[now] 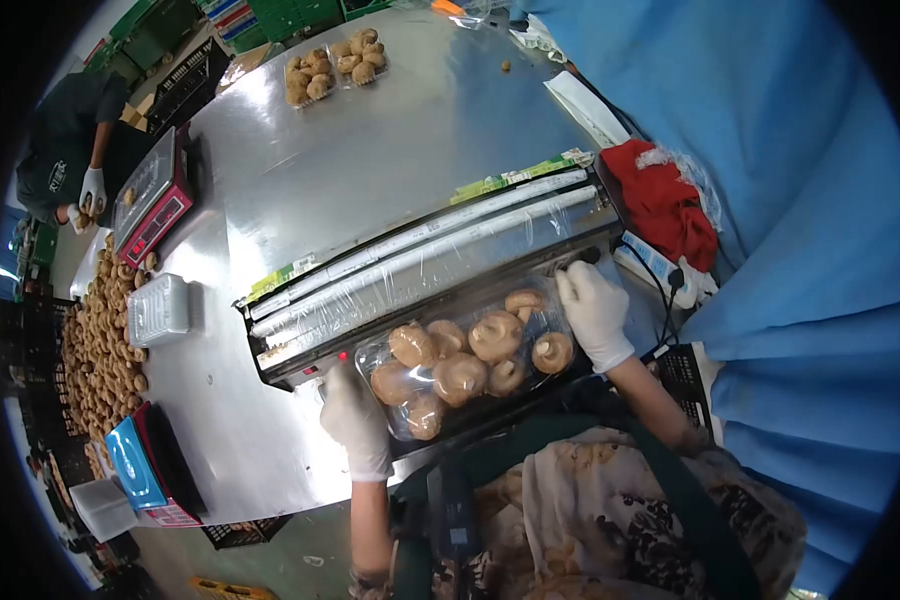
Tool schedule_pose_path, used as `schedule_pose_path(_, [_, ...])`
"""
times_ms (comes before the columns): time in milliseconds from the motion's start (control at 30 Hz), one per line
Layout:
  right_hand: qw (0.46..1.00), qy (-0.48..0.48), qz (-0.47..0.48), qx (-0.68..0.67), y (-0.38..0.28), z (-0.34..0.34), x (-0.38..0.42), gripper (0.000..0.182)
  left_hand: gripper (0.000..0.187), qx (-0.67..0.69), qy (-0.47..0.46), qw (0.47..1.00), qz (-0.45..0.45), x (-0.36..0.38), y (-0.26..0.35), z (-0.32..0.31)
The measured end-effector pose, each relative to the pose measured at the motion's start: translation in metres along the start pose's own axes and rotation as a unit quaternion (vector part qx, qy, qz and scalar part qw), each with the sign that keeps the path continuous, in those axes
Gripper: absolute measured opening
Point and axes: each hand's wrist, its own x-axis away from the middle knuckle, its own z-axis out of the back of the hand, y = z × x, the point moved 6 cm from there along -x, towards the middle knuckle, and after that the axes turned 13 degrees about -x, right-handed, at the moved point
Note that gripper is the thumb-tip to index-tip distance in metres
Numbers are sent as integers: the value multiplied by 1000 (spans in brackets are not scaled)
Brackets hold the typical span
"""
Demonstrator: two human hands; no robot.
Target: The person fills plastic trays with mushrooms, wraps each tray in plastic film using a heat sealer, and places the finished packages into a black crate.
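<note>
In front of me a clear plastic tray of large brown mushrooms lies on the near part of a film wrapping machine. Shiny plastic film stretches over the mushrooms. My left hand, in a white glove, is closed at the tray's left end, beside a small red light. At the right end my right hand, gloved too, pinches the film edge near the tray's far corner. The fingertips of both hands are partly hidden. Behind the tray is the film roll.
Two packs of mushrooms stand at the table's far end. Left are empty trays, a heap of mushrooms, a red scale and a blue-topped scale. A co-worker stands far left. Red cloth and blue curtain lie right.
</note>
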Motion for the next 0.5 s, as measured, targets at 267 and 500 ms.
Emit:
schedule_pose_path(267, [825, -194, -23, -531, -29, 0, 21, 27, 28, 728, -281, 605, 157, 44, 27, -49])
schedule_pose_path(500, [721, -402, -7, -564, -45, 17, 72, 50, 42, 702, -525, 474, 79, 73, 84, -30])
